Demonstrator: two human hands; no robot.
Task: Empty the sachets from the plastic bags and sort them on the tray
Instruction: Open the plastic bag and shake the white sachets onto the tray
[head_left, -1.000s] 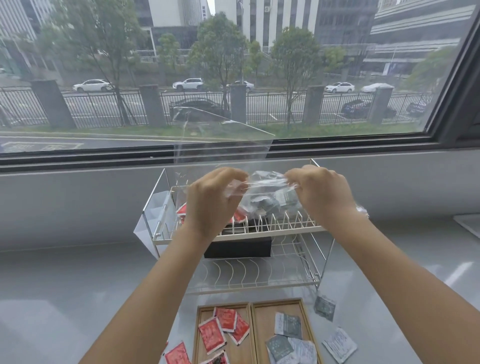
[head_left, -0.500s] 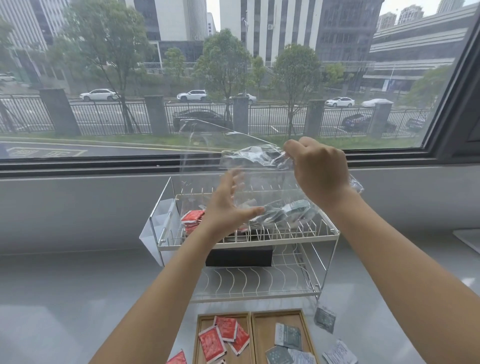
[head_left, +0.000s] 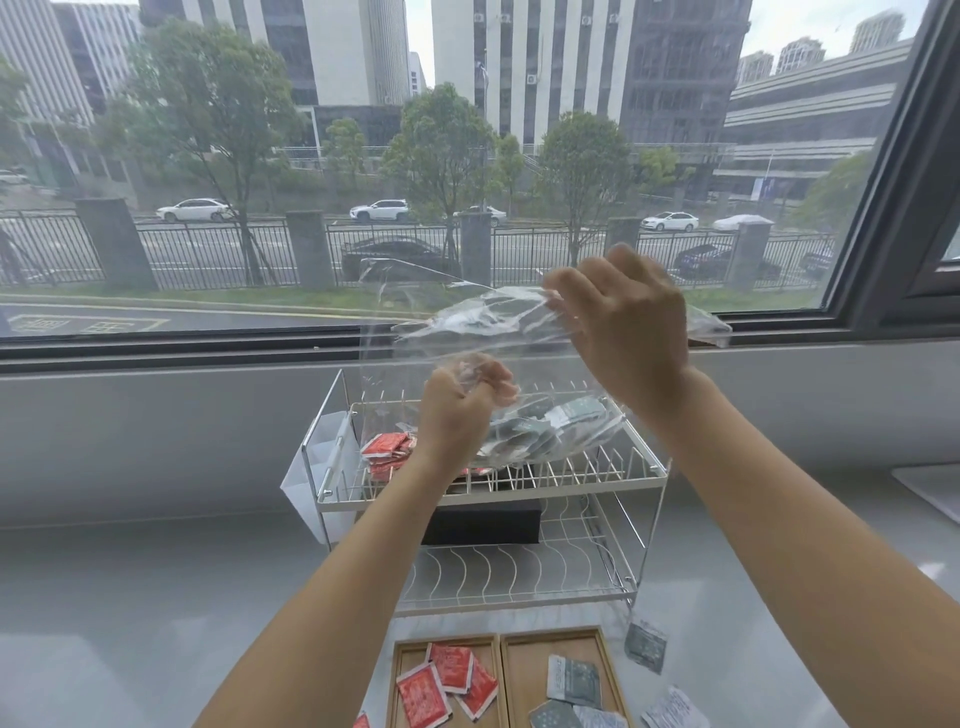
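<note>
A clear plastic bag is stretched in the air above the white wire rack. My right hand pinches its upper edge, raised in front of the window. Lower down, my left hand is closed on the bag's other edge. Several grey-green sachets sag in the bag's bottom over the rack's top shelf. A bunch of red sachets lies on that shelf at the left. The wooden tray at the bottom holds red sachets in its left half and grey sachets in its right half.
A black box sits under the rack's top shelf. Loose sachets lie on the grey counter right of the tray, one dark and one white. A red sachet lies left of the tray. The window sill runs behind the rack.
My right hand lifted the bag's edge upward in front of the window. My left hand let go for a moment, then closed on the bag again lower down. The head view tilted up.
</note>
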